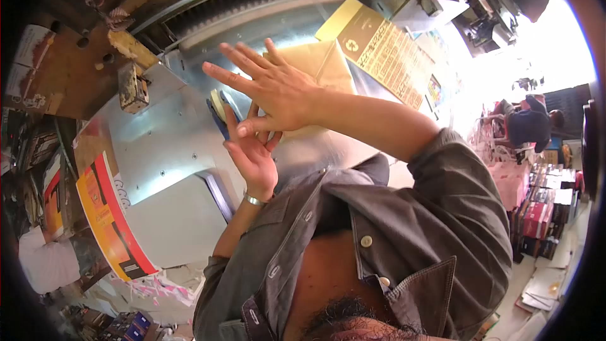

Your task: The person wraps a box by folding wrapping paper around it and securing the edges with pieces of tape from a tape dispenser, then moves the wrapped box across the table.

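My right hand [278, 91] is stretched out palm down over the metal work surface [158, 132], its fingers spread and nothing in them. Close beneath it is my left hand [254, 161], palm turned up and fingers apart, partly hidden by the right. Whether the two hands touch is not clear. A metal band [254, 199] circles my left wrist. Beside the fingers lies a blue and cream object [216, 106], partly covered. Plain tan paper [322, 66] lies behind my right hand and forearm, and a printed brown and yellow sheet [382, 53] lies right of it.
Along the back runs a dark slotted machine part [252, 1]. A worn metal block [133, 88] stands at the left. Red and yellow printed sheets [110, 215] lie at the left edge. Another person [529, 123] is in the background right, near stacked goods [540, 218].
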A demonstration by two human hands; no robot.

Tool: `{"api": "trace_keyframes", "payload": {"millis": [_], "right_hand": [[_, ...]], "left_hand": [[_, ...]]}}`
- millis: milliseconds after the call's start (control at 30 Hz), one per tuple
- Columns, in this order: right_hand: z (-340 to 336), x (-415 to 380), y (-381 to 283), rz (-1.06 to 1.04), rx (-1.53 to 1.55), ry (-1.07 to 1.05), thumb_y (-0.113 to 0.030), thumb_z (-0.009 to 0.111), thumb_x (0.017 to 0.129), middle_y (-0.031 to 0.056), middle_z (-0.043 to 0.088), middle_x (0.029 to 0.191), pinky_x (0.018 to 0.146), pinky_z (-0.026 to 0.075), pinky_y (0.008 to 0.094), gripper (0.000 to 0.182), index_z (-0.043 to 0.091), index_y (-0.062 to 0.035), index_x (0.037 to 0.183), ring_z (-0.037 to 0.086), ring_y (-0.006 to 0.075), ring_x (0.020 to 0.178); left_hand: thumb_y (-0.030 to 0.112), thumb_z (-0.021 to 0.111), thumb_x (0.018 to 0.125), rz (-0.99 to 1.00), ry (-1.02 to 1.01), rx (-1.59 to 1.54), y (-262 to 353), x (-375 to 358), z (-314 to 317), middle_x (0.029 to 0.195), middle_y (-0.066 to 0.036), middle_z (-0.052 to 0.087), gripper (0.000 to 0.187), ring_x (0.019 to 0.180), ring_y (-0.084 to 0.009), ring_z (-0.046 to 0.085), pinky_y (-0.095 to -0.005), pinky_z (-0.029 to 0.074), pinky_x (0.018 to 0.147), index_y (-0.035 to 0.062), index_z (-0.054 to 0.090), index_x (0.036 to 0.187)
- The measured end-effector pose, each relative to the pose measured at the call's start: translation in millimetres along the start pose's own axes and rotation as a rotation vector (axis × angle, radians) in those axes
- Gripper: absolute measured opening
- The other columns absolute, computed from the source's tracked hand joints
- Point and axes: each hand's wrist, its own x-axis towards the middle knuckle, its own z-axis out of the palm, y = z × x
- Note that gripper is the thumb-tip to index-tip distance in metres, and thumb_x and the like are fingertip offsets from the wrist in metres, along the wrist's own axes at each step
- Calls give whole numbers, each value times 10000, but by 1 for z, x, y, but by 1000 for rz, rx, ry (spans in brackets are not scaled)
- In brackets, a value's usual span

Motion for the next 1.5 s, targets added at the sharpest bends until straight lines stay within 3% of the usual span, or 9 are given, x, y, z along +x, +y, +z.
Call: {"api": "trace_keyframes", "payload": {"millis": [133,267,500,667,767,833,1033,1200,1500], "right_hand": [[-38,9,32,58,305,169,-865,422,901,216,199,1721,1255,124,678,1070,127,-215,1699,176,444,1586],[-116,28,36,52,-188,382,-817,494,908,252,209,1705,1243,153,685,1055,167,-187,1688,175,449,1585],[-17,-13,42,311,-189,-42,-681,576,952,213,141,1741,1230,140,724,984,88,-272,1703,154,428,1602],[-69,-50,50,390,378,450,-425,584,984,114,208,1752,1289,135,562,883,129,-195,1704,188,319,1613],[-98,-88,37,321,313,775,-787,364,995,208,294,1692,1281,186,505,1005,232,-47,1662,259,358,1582],[-114,-103,33,326,154,706,-744,437,991,191,291,1703,1265,211,502,994,267,-13,1643,274,335,1579],[-121,-53,5,-53,880,808,-990,419,775,171,174,1743,1285,157,529,1321,21,-135,1700,197,425,1587],[-36,-65,50,403,1068,380,-1005,461,726,137,-30,1772,1283,110,560,1358,-56,-214,1701,137,398,1603],[-44,-78,-66,141,1349,11,-734,619,914,272,466,1570,1202,354,528,1025,431,66,1527,440,422,1476]], "left_hand": [[318,704,999,-1,38,188,1,5,2,1688,-199,221,985,1497,-364,391,-513,474,1120,152,24,1691],[-2,680,923,11,-22,421,-5,13,13,1690,-223,165,1030,1522,-355,309,-454,460,1145,152,15,1693],[58,745,907,-61,-80,350,-5,22,9,1700,-226,150,1068,1534,-413,278,-491,370,1204,103,16,1686],[333,540,1083,-218,-191,364,-15,16,-4,1616,-143,397,733,1458,-225,432,-390,385,1193,61,199,1672],[560,468,1073,-273,-236,391,-12,12,-2,1690,-36,311,757,1520,-258,371,-537,363,1156,208,199,1687],[595,436,1073,-256,-221,366,-20,11,3,1712,-20,259,771,1547,-263,324,-578,350,1152,222,165,1691],[621,423,1072,-291,-218,302,-35,4,17,1755,10,115,813,1606,-269,168,-623,312,1173,246,64,1698],[616,401,1083,-325,-192,233,-49,-2,8,1762,-3,71,793,1610,-282,144,-687,194,1223,257,53,1699],[468,415,1110,-502,-299,-57,-92,-7,-21,1587,-47,412,568,1494,-219,379,-485,318,1206,157,344,1579]]}}
